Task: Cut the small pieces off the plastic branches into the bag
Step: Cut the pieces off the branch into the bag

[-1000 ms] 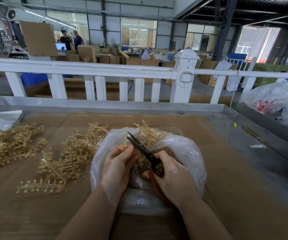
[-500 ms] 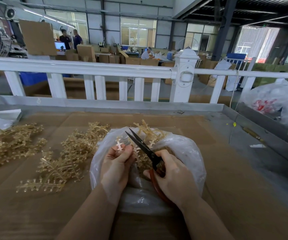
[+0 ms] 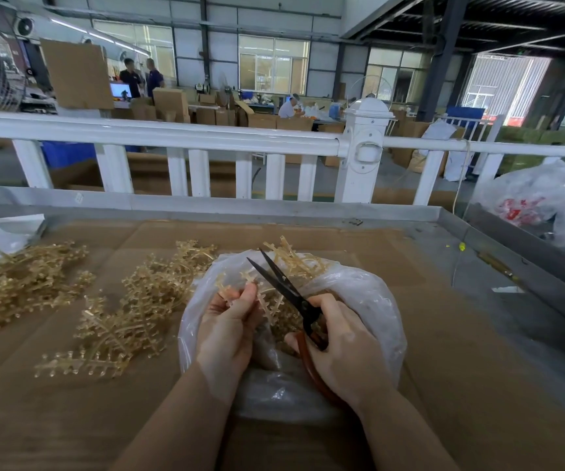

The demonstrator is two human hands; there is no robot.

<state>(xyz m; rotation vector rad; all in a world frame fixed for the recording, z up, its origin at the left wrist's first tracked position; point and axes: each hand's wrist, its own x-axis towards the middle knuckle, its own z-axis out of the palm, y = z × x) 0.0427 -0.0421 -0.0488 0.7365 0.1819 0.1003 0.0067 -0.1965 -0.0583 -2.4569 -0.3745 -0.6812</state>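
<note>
Branch in hand (image 3: 240,286): a pale gold plastic branch held over the open mouth of the bag, its small cross-shaped pieces sticking up above the fingers.
Left hand (image 3: 228,326): fingers and thumb curled round the branch stem, pinching it just above the bag.
Right hand (image 3: 340,348): closed round the orange-red handles of the scissors, near the left hand and not touching it.
Scissors (image 3: 283,283): dark blades parted, pointing up and away from the person, tips just beside the held branch.
Bag (image 3: 369,300): clear plastic, open on the table in front of the person, with cut gold pieces inside.
Loose branches (image 3: 138,311): a heap lying left of the bag; another heap (image 3: 19,283) lies farther left.
Table (image 3: 444,368): covered in brown cardboard, metal rim at the far edge.
Railing (image 3: 179,137): white, beyond the table.
</note>
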